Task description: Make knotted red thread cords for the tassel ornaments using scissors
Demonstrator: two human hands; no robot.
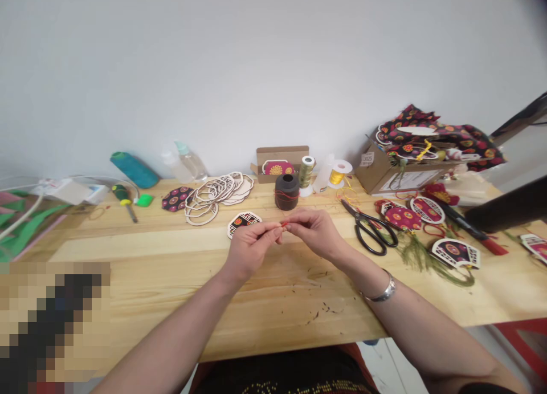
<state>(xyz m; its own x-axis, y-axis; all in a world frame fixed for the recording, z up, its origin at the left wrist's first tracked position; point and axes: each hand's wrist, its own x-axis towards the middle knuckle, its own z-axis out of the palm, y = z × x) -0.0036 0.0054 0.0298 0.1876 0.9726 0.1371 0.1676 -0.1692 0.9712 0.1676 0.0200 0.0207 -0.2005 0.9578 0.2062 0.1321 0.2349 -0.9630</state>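
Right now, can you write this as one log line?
left hand: pinching red thread | right hand: pinching red thread | behind: black spool

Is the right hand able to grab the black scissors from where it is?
Probably yes. The scissors lie flat on the table just right of the right hand, nothing between, though it pinches red thread.

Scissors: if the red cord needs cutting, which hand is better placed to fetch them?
Probably the right hand: the scissors lie on its side, nearer than to the left hand. Both hands pinch the red cord.
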